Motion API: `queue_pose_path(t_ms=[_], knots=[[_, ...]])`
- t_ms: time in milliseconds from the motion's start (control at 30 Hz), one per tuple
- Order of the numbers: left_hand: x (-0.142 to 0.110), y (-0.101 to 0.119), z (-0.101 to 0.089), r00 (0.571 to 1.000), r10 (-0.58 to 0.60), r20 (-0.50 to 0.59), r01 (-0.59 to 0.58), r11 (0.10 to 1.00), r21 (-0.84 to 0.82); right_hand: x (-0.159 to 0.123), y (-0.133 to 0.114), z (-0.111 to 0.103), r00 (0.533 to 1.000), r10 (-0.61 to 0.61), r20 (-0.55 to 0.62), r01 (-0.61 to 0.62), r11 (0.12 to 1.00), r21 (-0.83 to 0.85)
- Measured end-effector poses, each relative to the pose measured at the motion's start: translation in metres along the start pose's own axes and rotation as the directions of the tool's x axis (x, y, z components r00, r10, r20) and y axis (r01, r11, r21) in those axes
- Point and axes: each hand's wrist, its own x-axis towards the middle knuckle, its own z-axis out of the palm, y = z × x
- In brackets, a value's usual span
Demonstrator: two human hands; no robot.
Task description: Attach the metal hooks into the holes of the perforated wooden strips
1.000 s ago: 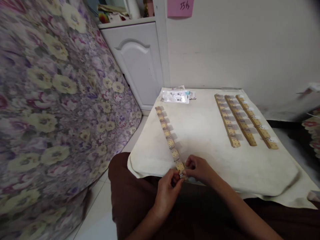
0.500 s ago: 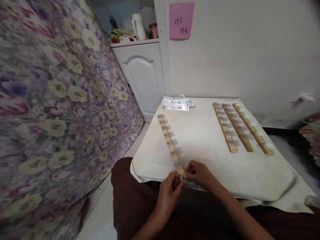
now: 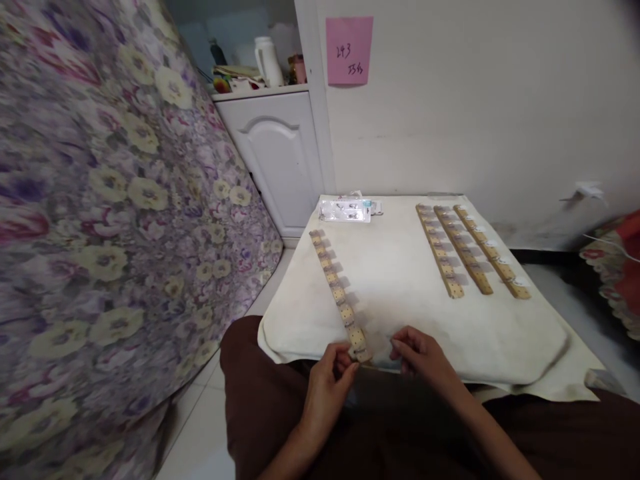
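Note:
A long tan perforated strip (image 3: 336, 291) carrying small metal pieces lies slantwise on the cream cloth (image 3: 400, 280) over the low table. My left hand (image 3: 330, 383) is at the strip's near end, its fingertips curled against it. A little to the right of that end, my right hand (image 3: 425, 360) hovers with its fingers curled in a loose pinch; I cannot see anything in them. Three similar strips (image 3: 467, 250) lie side by side at the far right of the cloth.
A clear plastic packet (image 3: 346, 210) lies at the cloth's far edge. A floral mattress or curtain (image 3: 110, 220) fills the left. A white cabinet door (image 3: 273, 157) stands behind, a pink note (image 3: 349, 50) hangs on the wall, red fabric (image 3: 617, 267) shows at right.
My right hand has left the strip's near end and moved a little to the right. The left hand stays at the end. The camera has tilted up and shifted slightly.

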Motion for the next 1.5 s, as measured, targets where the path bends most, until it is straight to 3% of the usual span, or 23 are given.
queue_pose_path(t_ms=[100,200,300,667,1000,1167,1500], knots=[[-0.005,-0.009,0.001,0.989,-0.129,0.073,0.139,0.977,-0.163,-0.015,0.009,0.006,0.996,0.064,0.062,-0.069,0.994,0.081],[-0.007,-0.016,0.009,0.932,-0.275,0.234,0.349,0.856,-0.382,-0.023,0.018,0.019,0.983,0.113,0.148,-0.129,0.986,0.104],[-0.006,-0.018,0.018,0.894,-0.337,0.296,0.446,0.742,-0.501,-0.025,0.025,0.032,0.975,0.114,0.19,-0.139,0.982,0.128],[-0.003,-0.007,0.023,0.879,-0.348,0.324,0.476,0.652,-0.59,-0.021,0.028,0.056,0.998,0.037,0.05,-0.048,0.968,0.246],[0.0,-0.001,0.023,0.902,-0.311,0.298,0.43,0.689,-0.583,-0.022,0.008,0.072,1.0,-0.013,-0.009,0.016,0.912,0.411],[0.001,-0.002,0.021,0.906,-0.287,0.31,0.42,0.695,-0.584,-0.019,0.006,0.079,0.999,0.019,-0.042,0.003,0.875,0.484],[0.005,-0.01,0.02,0.918,-0.233,0.321,0.382,0.737,-0.557,-0.01,0.006,0.084,0.992,0.079,-0.097,-0.029,0.9,0.436]])
